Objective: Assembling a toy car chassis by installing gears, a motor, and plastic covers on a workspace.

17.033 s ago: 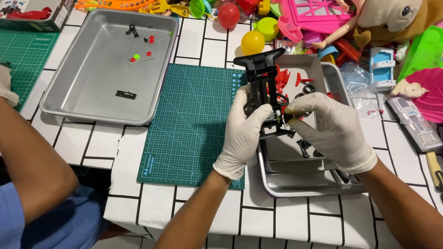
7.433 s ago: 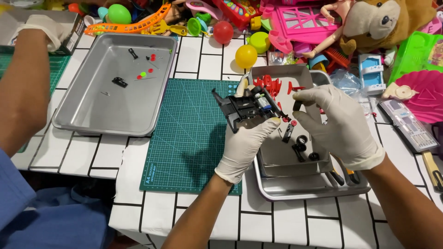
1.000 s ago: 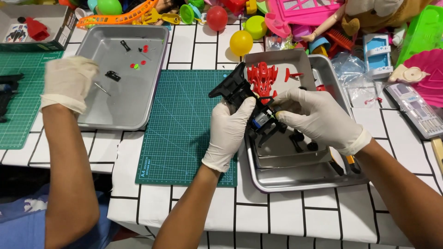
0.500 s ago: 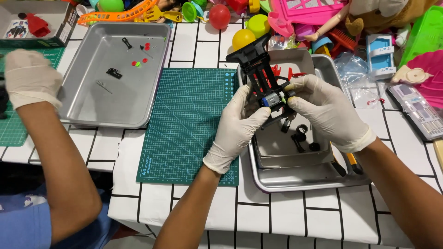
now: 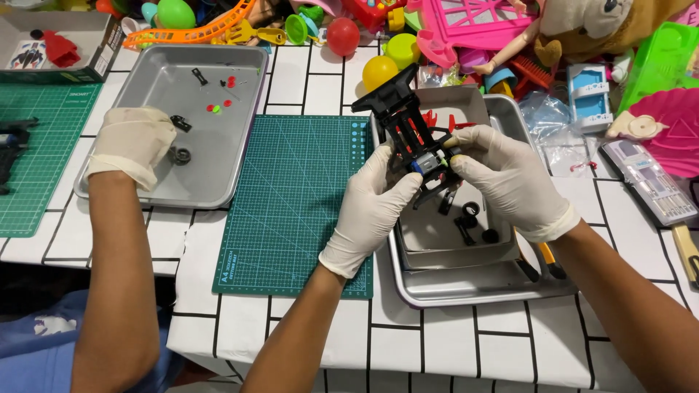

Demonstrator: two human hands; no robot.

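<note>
Head view: two gloved hands are gripping a black toy-car chassis (image 5: pixel 415 135) above the right steel tray (image 5: pixel 466 291), just right of the green cutting mat (image 5: pixel 291 196). The left hand (image 5: pixel 375 204) is closing on the chassis from below-left, fingers wrapped round its near end; the right hand (image 5: pixel 510 178) is pinching the same end from the right, thumb and forefinger w/ a small blue-and-silver motor part (image 5: pixel 428 164) between them. The chassis's long axis is running away from the person, tilting up and slightly left toward the yellow ball (image 5: pixel 380 71); both hands are at its near end, the far end sticking out free.

Containers, relative to the mat: the right tray is holding a smaller grey inner tray (image 5: pixel 455 251) w/ loose black wheels (image 5: pixel 470 211) and, farther back, red plastic bits (image 5: pixel 429 116); yellow-handled tools (image 5: pixel 546 258) are lying at its right edge. Left of the mat, a second steel tray (image 5: pixel 156 193) is holding scattered small parts, black, red and green. A co-worker's gloved hand (image 5: pixel 131 145) is resting over that tray's left rim, beside a black wheel (image 5: pixel 180 155); can't tell whether it's holding anything.
</note>
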